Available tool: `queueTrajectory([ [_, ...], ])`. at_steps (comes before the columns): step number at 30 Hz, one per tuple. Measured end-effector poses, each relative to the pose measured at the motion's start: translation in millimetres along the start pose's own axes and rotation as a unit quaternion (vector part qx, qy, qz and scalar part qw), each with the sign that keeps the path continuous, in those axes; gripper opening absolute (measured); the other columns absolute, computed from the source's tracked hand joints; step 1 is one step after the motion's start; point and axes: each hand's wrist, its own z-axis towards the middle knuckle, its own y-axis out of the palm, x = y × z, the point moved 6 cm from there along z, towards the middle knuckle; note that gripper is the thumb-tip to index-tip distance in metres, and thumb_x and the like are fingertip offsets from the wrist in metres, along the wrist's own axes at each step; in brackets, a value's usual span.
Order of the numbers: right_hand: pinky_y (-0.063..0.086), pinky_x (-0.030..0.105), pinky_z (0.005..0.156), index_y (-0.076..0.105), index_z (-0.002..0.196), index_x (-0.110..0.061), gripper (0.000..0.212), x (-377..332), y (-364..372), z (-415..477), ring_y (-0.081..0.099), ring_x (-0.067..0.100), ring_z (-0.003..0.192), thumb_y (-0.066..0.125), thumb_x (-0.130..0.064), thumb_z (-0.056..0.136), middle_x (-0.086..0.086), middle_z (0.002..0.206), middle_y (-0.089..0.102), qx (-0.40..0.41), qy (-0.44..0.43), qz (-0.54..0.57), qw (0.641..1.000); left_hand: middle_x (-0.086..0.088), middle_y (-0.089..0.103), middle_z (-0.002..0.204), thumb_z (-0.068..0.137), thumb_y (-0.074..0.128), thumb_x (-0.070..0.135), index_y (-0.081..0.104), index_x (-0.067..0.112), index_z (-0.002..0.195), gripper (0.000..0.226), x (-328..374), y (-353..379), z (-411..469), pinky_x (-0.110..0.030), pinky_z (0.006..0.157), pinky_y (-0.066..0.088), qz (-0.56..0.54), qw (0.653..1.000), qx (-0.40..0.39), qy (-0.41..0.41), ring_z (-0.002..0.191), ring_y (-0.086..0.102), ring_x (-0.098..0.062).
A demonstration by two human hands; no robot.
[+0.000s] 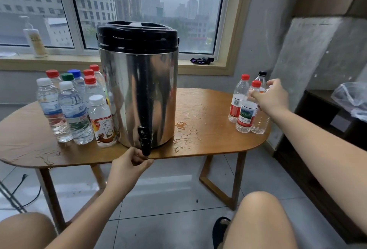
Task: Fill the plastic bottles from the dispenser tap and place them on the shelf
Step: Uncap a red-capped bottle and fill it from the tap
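Note:
A steel dispenser (139, 97) with a black lid stands in the middle of the wooden table (208, 139). Its black tap (144, 139) hangs over the front edge. My left hand (129, 163) is just below the tap's spout with the fingers curled and thumb against them; I see nothing in it. Several capped bottles (75, 113) holding water are grouped left of the dispenser. On the right stand two red-capped bottles (239, 97) and a black-capped bottle (261, 78). My right hand (272, 97) is wrapped around the black-capped bottle's upper part. A dark shelf unit (317, 107) is at the right.
Water is spilled on the table right of the dispenser (186, 127) and at the front left edge. A clear plastic bag (351, 97) lies on the shelf unit. A pump bottle (34, 38) and a dark cloth (202, 60) rest on the window sill. My knees are below the table.

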Motion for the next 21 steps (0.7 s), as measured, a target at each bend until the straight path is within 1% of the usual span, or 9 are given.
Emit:
queueTrajectory([
  [2,0.064,0.054,0.088,0.050,0.142,-0.021,0.082,1.5,6.4,7.2,0.073,0.033,0.102,0.087,-0.058,0.079,0.008,0.128,0.066,-0.014,0.012,-0.021,1.000,0.010,0.078,0.084,0.085,0.091,0.045,0.067,0.033,0.097,0.029,-1.0,1.8,-0.5,-0.031,0.071,0.062,0.003,1.000,-0.001,0.003,0.079,0.074,-0.007],
  [4,0.064,0.053,0.088,0.051,0.144,-0.019,0.084,2.0,13.4,10.4,0.074,0.034,0.101,0.088,-0.058,0.080,0.008,0.126,0.068,-0.032,0.020,-0.040,0.998,0.007,0.078,0.084,0.085,0.090,0.045,0.067,0.033,0.098,0.029,-1.2,2.1,-1.6,-0.030,0.070,0.061,0.004,1.000,-0.003,0.009,0.080,0.074,-0.009],
  [6,0.065,0.049,0.084,0.054,0.141,-0.015,0.078,-0.4,18.0,8.6,0.074,0.034,0.097,0.087,-0.055,0.084,0.008,0.118,0.070,-0.048,0.024,-0.061,0.997,0.005,0.078,0.085,0.086,0.089,0.045,0.066,0.033,0.100,0.029,-1.7,2.8,-2.2,-0.031,0.071,0.062,0.007,1.000,-0.008,0.013,0.082,0.074,-0.011],
  [8,0.065,0.046,0.078,0.059,0.130,-0.014,0.067,-0.1,21.8,8.0,0.074,0.032,0.091,0.087,-0.054,0.084,0.009,0.111,0.073,-0.050,0.018,-0.083,0.995,0.006,0.077,0.085,0.086,0.089,0.046,0.067,0.035,0.102,0.030,-3.9,3.1,-2.5,-0.033,0.073,0.064,0.012,1.000,-0.015,0.015,0.082,0.074,-0.011],
  [9,0.065,0.046,0.078,0.060,0.128,-0.014,0.064,-0.1,22.9,6.9,0.074,0.032,0.091,0.088,-0.053,0.085,0.009,0.111,0.073,-0.052,0.014,-0.090,0.995,0.008,0.076,0.086,0.086,0.089,0.047,0.067,0.036,0.103,0.030,-4.9,3.3,-2.8,-0.034,0.075,0.064,0.013,1.000,-0.017,0.015,0.082,0.074,-0.009],
  [11,0.063,0.048,0.084,0.060,0.131,-0.015,0.064,0.1,24.6,5.3,0.072,0.030,0.098,0.088,-0.051,0.085,0.008,0.118,0.071,-0.050,-0.005,-0.097,0.994,0.009,0.076,0.086,0.086,0.089,0.046,0.067,0.036,0.104,0.030,-6.2,4.0,-3.8,-0.034,0.076,0.065,0.016,1.000,-0.020,0.015,0.083,0.073,-0.007],
  [14,0.059,0.049,0.092,0.061,0.125,-0.019,0.060,-2.2,26.7,2.4,0.065,0.028,0.108,0.088,-0.052,0.083,0.004,0.122,0.068,-0.040,-0.044,-0.111,0.992,0.009,0.076,0.087,0.086,0.089,0.045,0.067,0.036,0.104,0.030,-4.6,4.7,-4.8,-0.034,0.076,0.065,0.019,0.999,-0.022,0.017,0.083,0.073,-0.007],
  [18,0.058,0.048,0.090,0.059,0.121,-0.020,0.059,-7.9,31.7,-5.8,0.063,0.027,0.105,0.089,-0.052,0.081,0.006,0.123,0.061,-0.037,-0.070,-0.106,0.991,0.009,0.076,0.088,0.086,0.088,0.044,0.067,0.035,0.106,0.030,-4.0,5.5,-5.4,-0.033,0.078,0.065,0.022,0.999,-0.027,0.018,0.084,0.073,-0.006],
  [21,0.060,0.051,0.091,0.057,0.121,-0.019,0.058,-13.6,33.5,-17.5,0.065,0.027,0.107,0.090,-0.046,0.082,0.004,0.119,0.066,-0.050,-0.089,-0.087,0.991,0.008,0.076,0.088,0.087,0.088,0.044,0.067,0.035,0.107,0.031,-2.2,5.5,-7.1,-0.031,0.077,0.064,0.025,0.999,-0.033,0.017,0.084,0.073,-0.007],
])
